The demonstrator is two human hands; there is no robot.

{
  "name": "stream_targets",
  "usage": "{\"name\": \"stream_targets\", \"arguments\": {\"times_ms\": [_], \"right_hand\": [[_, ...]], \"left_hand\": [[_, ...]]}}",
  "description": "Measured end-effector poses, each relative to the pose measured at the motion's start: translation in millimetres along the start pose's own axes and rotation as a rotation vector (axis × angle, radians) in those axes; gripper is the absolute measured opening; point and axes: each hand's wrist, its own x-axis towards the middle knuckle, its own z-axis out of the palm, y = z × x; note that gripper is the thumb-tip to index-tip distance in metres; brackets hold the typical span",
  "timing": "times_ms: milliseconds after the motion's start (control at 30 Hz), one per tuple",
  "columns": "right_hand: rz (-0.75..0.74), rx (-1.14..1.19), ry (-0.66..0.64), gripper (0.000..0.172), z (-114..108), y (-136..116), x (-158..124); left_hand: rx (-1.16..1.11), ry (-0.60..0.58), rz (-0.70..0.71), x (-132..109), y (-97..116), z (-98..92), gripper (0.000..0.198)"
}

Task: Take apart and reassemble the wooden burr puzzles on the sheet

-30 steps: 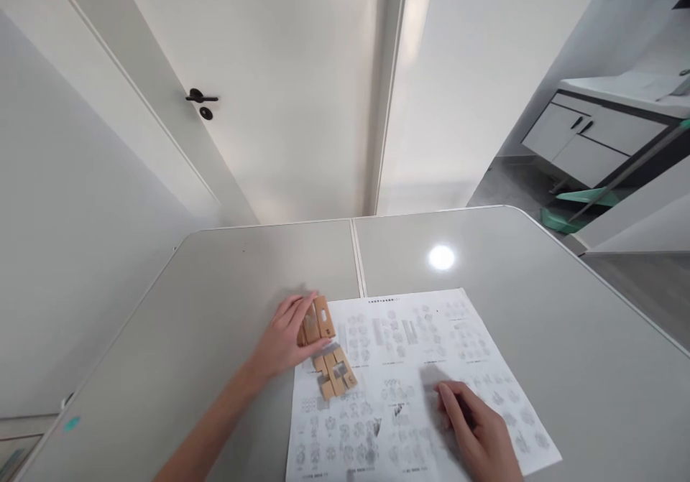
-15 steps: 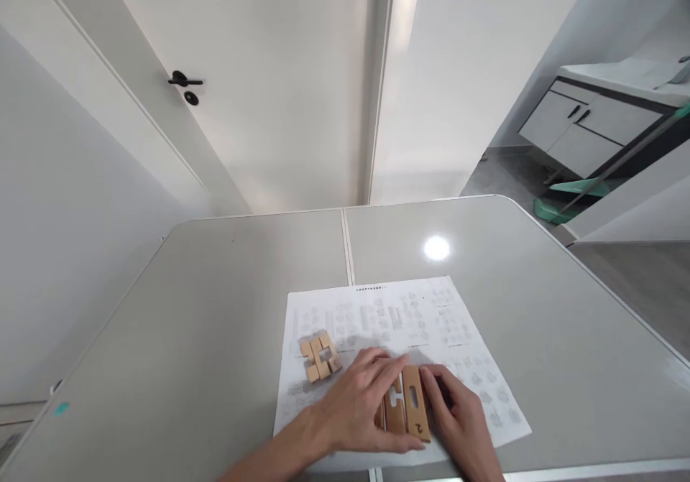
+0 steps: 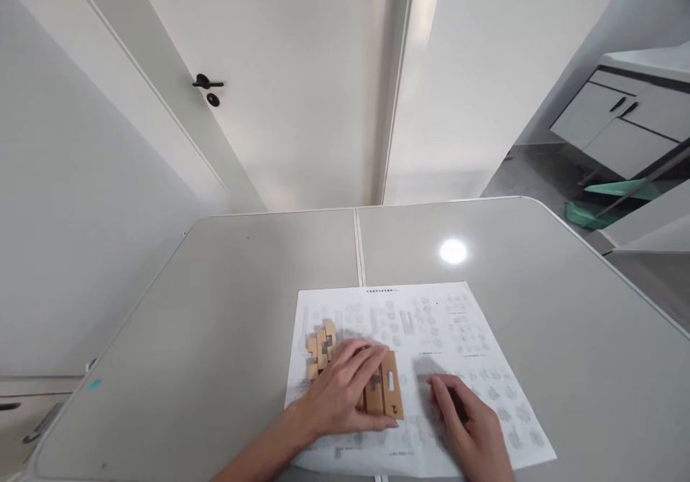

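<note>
My left hand lies over a row of flat wooden puzzle pieces, its thumb along their near ends and its fingertips at the far ends. The rightmost piece has an oblong slot and a dark "2" near its lower end. Fingers and palm cover much of the row. Close by on the left is a second group of interlocked wooden pieces, partly behind the left hand. My right hand is apart from the wood, over the right part of the printed sheet. Its fingers are curled toward the thumb, with nothing visible in them.
The sheet with small printed diagrams lies on a grey table with a pale seam down its middle. Beyond stands a white door with a black handle. At the right are a white cabinet and a green object on the floor.
My right hand has let go of the row's right edge and moved away to the right. My left hand has shifted the row left, nearer the other wooden group. The view has turned slightly left.
</note>
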Motion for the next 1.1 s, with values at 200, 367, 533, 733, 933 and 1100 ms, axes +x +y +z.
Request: {"name": "stream_targets", "arguments": {"times_ms": [200, 367, 533, 733, 933, 1100], "right_hand": [[0.019, 0.020, 0.033, 0.051, 2, -8, -2], [-0.013, -0.009, 0.017, 0.052, 0, -8, -1], [-0.025, -0.009, 0.041, 0.057, 3, -7, 1], [-0.068, -0.085, -0.055, 0.052, 2, -14, 2], [-0.146, -0.277, -0.040, 0.038, 12, -26, 6], [-0.158, -0.443, 0.006, 0.038, 38, -34, 17]], "left_hand": [[0.121, 0.009, -0.049, -13, -27, -19.1, 0.104], [0.163, 0.038, -0.119, -12, -40, -28.8, 0.100], [0.106, -0.010, -0.102, 7, -32, -18.1, 0.096], [0.014, -0.026, -0.077, 36, -19, -9.3, 0.100], [0.077, 0.032, -0.361, 28, -6, -30.5, 0.035], [0.222, -0.062, -0.562, 15, 5, -26.4, 0.030]]}}
